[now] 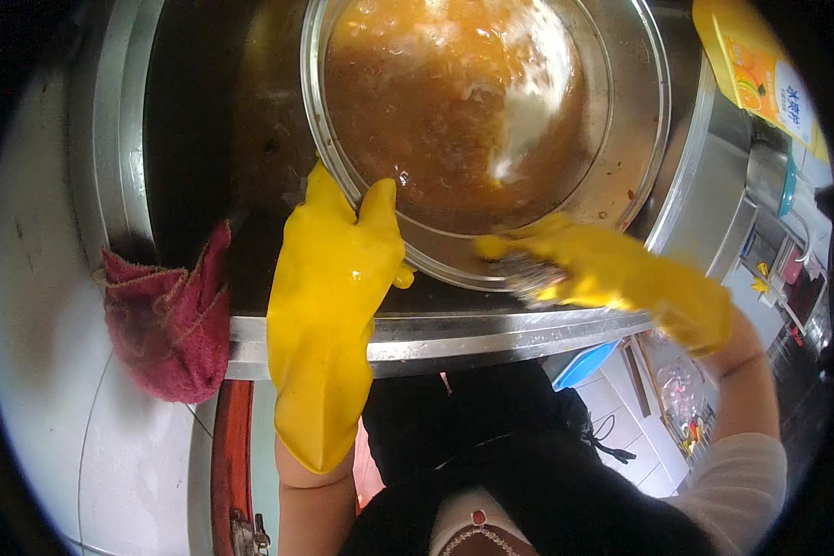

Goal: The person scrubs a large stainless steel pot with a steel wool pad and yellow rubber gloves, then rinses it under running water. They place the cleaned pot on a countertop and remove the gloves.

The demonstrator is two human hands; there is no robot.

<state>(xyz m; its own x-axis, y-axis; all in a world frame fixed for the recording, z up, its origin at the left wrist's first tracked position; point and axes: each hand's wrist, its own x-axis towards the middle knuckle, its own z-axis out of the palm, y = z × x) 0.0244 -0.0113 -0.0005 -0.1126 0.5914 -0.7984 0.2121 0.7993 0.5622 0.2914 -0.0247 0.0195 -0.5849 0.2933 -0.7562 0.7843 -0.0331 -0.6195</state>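
Observation:
A large round metal basin (632, 120) sits tilted in the sink, holding murky brown water with pale foam on its right side. My left hand (335, 250), in a long yellow rubber glove, grips the basin's near-left rim, its thumb over the edge. At the near-right rim is my right hand (593, 264), in a matching glove and smeared by motion. Its fingers close round a steel wool scrubber (531, 278), pressed against or just by the outside of the rim; exact contact is blurred.
The sink's metal front edge (454, 338) runs between my body and the basin. A dark red cloth (169, 320) drapes over its left corner. Upper right stands a yellow package (760, 79) with orange fruit pictures. A blue object (586, 363) lies below the edge.

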